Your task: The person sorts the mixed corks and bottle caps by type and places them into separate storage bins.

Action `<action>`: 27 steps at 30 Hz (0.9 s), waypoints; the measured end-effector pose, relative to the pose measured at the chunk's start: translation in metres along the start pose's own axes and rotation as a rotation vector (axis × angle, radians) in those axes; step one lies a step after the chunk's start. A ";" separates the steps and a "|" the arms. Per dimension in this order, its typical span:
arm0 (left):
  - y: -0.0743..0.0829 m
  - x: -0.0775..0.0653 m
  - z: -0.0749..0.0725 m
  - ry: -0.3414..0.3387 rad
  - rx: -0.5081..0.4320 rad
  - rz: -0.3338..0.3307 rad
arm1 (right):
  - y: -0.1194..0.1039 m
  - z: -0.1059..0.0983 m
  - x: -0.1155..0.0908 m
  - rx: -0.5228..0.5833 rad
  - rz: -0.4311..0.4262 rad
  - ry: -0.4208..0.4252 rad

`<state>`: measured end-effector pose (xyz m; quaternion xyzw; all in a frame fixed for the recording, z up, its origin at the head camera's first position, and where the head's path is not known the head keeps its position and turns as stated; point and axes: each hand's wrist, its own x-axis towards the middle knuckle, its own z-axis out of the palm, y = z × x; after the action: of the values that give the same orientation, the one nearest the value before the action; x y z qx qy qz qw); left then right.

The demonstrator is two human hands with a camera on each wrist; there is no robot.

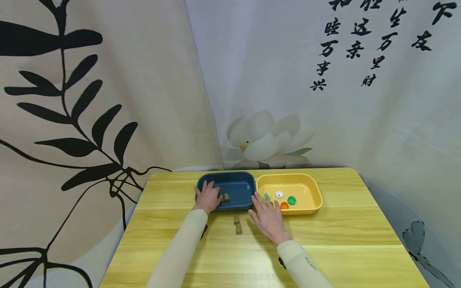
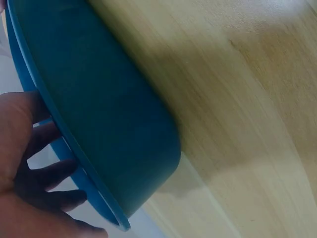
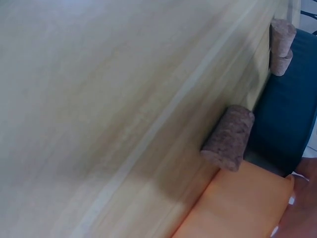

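My left hand [image 1: 207,198] reaches over the front left part of a dark blue tray [image 1: 230,208], fingers spread and loosely bent. In the left wrist view its fingers [image 2: 53,174] hang over the tray's rim; nothing shows gripped. Beside the thumb lies a cork stopper [image 1: 226,197] inside the tray. My right hand [image 1: 269,220] is at the front left edge of a yellow tray [image 1: 306,210], with fingers extended and apart. On the table left of it lie two cork stoppers [image 1: 237,224]. The right wrist view also shows a nearer cork stopper [image 3: 230,139] by the trays.
Inside the yellow tray are several bottle caps, among them a white cap [image 1: 279,195], a green cap [image 1: 291,200] and an orange cap [image 1: 284,205]. Both trays stand side by side near the back edge of the wooden table [image 1: 345,240]. A printed cloth [image 1: 162,80] hangs behind.
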<state>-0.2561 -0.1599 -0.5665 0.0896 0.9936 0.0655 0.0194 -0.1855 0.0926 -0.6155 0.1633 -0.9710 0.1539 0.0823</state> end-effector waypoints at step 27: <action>0.031 -0.091 0.036 0.289 -0.038 0.319 | 0.001 -0.001 0.003 -0.007 -0.009 -0.007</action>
<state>-0.1597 -0.1414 -0.5952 0.2350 0.9579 0.0984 -0.1323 -0.1879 0.0928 -0.6143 0.1678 -0.9711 0.1495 0.0803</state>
